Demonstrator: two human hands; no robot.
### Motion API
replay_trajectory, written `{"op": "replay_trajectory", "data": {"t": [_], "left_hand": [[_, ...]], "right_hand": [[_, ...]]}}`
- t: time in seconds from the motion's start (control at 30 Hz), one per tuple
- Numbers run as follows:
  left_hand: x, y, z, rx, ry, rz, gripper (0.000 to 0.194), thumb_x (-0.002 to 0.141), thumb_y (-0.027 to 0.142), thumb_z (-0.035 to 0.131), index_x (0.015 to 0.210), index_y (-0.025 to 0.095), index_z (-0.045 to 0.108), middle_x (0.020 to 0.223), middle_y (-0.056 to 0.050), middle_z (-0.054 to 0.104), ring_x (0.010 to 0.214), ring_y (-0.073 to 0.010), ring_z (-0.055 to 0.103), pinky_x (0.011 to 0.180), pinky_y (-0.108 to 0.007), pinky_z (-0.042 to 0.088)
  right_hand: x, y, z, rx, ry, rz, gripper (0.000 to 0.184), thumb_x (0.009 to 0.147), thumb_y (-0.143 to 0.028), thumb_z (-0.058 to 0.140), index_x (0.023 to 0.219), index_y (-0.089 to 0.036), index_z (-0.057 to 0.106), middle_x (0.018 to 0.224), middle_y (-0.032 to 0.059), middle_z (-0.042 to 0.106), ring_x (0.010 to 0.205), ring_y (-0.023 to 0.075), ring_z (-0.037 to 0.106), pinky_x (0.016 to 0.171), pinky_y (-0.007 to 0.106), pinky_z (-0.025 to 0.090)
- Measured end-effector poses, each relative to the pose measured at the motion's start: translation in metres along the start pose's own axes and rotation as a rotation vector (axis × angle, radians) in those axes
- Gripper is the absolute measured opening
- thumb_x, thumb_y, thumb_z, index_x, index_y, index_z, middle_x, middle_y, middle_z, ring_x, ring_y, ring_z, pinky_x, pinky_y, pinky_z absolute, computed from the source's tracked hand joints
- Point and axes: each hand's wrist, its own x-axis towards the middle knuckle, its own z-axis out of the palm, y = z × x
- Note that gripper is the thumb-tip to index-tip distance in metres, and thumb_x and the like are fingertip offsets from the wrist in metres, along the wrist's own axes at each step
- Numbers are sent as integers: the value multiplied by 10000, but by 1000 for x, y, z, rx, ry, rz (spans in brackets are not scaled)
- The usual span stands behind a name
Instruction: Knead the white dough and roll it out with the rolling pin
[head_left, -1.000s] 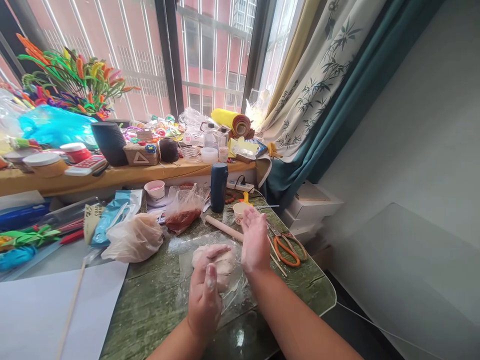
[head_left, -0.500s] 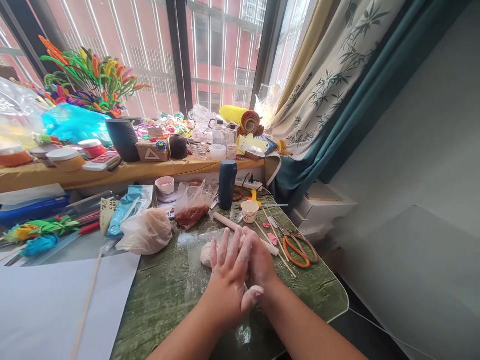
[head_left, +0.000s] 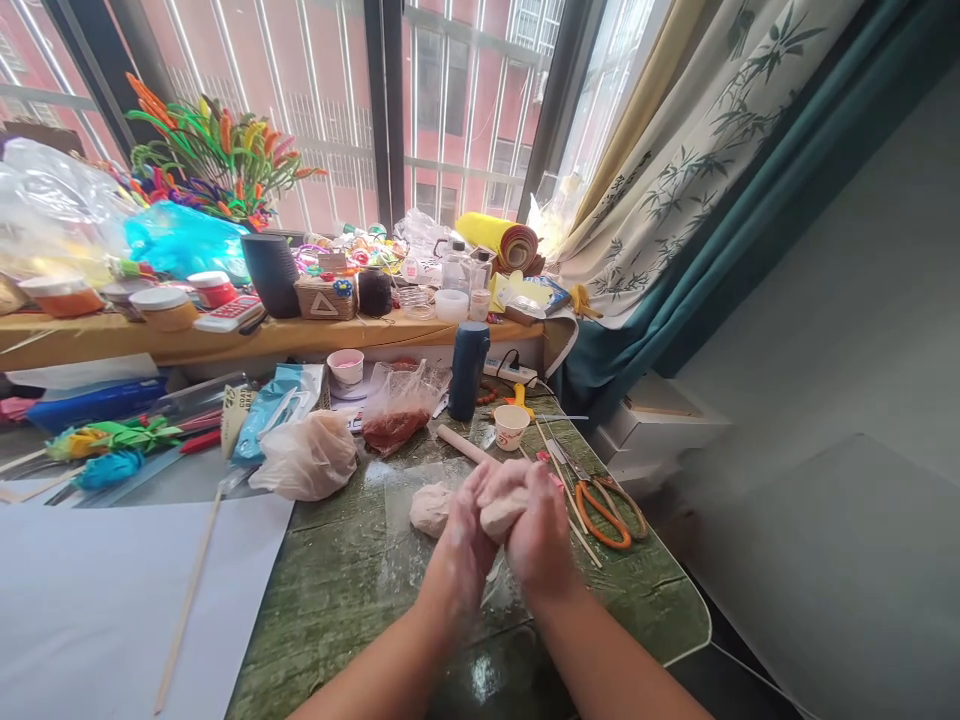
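Cupping a piece of pale dough (head_left: 502,515) between them, both hands meet above the green table (head_left: 315,620): the left hand (head_left: 459,548) curves against one side, a little blurred, and the right hand (head_left: 546,530) curls its fingers over the other, so the lump is gripped between the two! White smears coat the fingers. What's done? Two separate portions, for one: just beyond the left hand a second dough lump (head_left: 430,510) sits on a clear sheet (head_left: 396,555), untouched, its surface uneven. What's left? The held piece is a thick lump, nowhere near flat, so I'd call its shaping unfinished, and the other looks barely worked. Off to the right lie the orange-handled scissors (head_left: 602,520), held by nobody. Past the fingers, the rolling pin (head_left: 461,442) rests partly hidden behind the hands, no grip on it either. Farther back stand a paper cup (head_left: 511,428) and, near it, a dark blue cylinder (head_left: 468,372), upright below the cluttered window ledge (head_left: 150,342).
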Motion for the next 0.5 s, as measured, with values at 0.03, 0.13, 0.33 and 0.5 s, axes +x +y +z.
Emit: {"op": "replay_trajectory", "data": {"t": [0.03,0.13,0.33,0.5], "left_hand": [[1,1,3,-100,21,-63,779,958,757,367,1502,220,516,1529,-162,537,1430,-360,482,1203,-512,350],[3,4,7,-317,113,-193,687,914,706,550,1333,175,674,1351,-156,683,1334,-355,574,1187,-467,378],[1,8,-3,84,151,-62,546,898,625,616,1141,158,762,1219,-151,743,1200,-355,649,1089,-470,467],[5,16,-21,694,126,197,486,824,467,739,1235,209,708,1241,-124,734,1175,-347,661,1044,-517,498]], "right_hand": [[-5,3,0,-120,-44,-108,471,1022,-577,409,956,-206,692,779,51,698,700,196,672,719,365,579],[-16,14,-3,-478,-116,-375,512,1051,-471,387,1497,-225,437,1313,146,641,1241,289,604,1090,539,447],[-21,11,-3,-464,-191,-291,798,976,-736,353,1604,-247,284,1641,126,337,1554,335,213,1247,589,179],[-14,-13,5,168,-24,273,738,931,-801,375,1431,-292,564,1529,75,528,1512,268,341,1231,476,267]]}}
